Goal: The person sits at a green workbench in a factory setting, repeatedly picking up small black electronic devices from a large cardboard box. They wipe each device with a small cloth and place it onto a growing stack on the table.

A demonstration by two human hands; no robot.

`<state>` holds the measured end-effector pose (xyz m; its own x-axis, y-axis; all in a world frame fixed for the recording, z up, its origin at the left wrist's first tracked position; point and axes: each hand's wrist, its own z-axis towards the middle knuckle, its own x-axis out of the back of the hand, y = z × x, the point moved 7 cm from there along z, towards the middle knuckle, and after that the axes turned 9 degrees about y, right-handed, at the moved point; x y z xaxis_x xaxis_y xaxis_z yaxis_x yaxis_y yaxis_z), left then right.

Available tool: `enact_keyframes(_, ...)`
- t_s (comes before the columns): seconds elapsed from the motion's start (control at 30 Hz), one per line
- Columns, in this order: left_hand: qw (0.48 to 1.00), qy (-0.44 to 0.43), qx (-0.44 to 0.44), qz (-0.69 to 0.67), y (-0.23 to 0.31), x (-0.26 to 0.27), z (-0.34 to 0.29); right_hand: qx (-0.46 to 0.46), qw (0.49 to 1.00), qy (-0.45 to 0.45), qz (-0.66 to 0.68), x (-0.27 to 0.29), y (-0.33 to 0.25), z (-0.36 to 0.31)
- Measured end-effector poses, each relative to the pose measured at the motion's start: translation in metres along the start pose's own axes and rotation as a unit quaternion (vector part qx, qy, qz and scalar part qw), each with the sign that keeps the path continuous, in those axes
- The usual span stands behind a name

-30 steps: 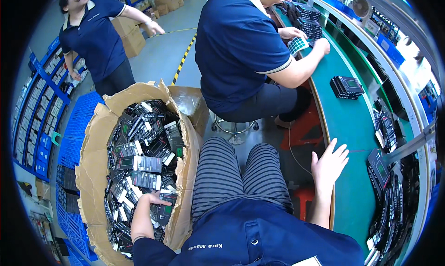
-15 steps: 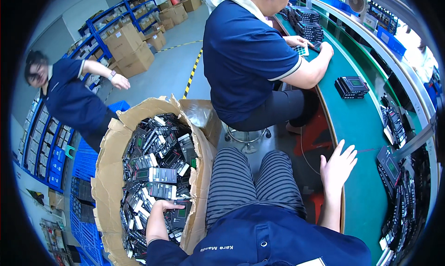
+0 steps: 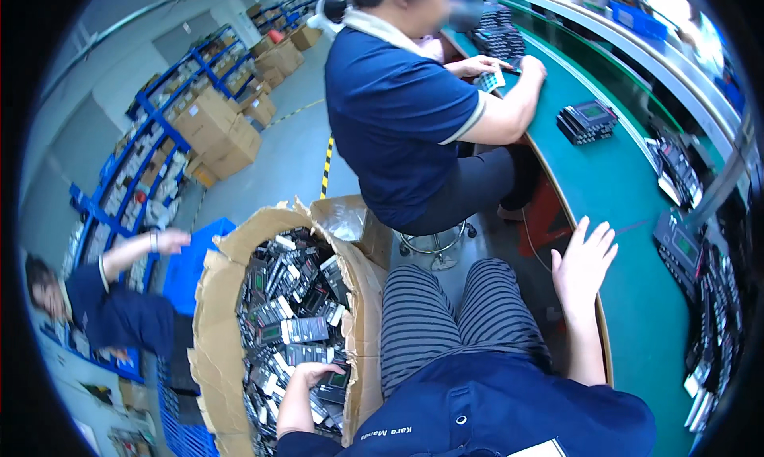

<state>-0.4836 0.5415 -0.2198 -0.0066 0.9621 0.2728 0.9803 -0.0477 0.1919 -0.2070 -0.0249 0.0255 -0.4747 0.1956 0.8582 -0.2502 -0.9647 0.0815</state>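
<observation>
Inside a big torn-edged cardboard carton, my left hand (image 3: 313, 373) grips a small flat black box (image 3: 334, 384) by its edge, fingers partly hidden. Under and around it lie many similar black-and-white boxes (image 3: 305, 330) in a loose heap. My right hand (image 3: 583, 267) is held over the near edge of the green-topped bench (image 3: 629, 286), its fingers spread and nothing in it. Just beyond that hand, along the bench's right side, more flat black boxes (image 3: 680, 246) lean in an untidy row.
The carton's wall (image 3: 216, 337) stands left of my legs. A co-worker (image 3: 398, 115) sits ahead at the bench, handling a sheet of green stickers (image 3: 491, 80). A short stack of black boxes (image 3: 587, 121) stands between us. Another person (image 3: 119, 314) is at far left.
My view has turned, shifting the carton and my legs rightward in the picture. The person at left appears lower. My left hand still grips the box; my right hand remains spread.
</observation>
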Motion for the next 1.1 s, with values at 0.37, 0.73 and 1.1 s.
enact_keyframes(0.37, 0.986, 0.081, -0.062, 0.129, -0.072, 0.063, 0.094, -0.037, 0.996, -0.029, 0.076, -0.001, 0.004, 0.004)
enact_keyframes(0.73, 0.855, 0.280, -0.434, 0.038, 0.098, 0.014, -0.150, -0.051, 0.998, -0.026, 0.033, -0.015, 0.002, 0.007)
enact_keyframes(1.1, 0.434, 0.395, -0.808, 0.052, 0.263, -0.097, -0.402, -0.042, 0.998, 0.053, 0.010, -0.023, 0.001, 0.000)
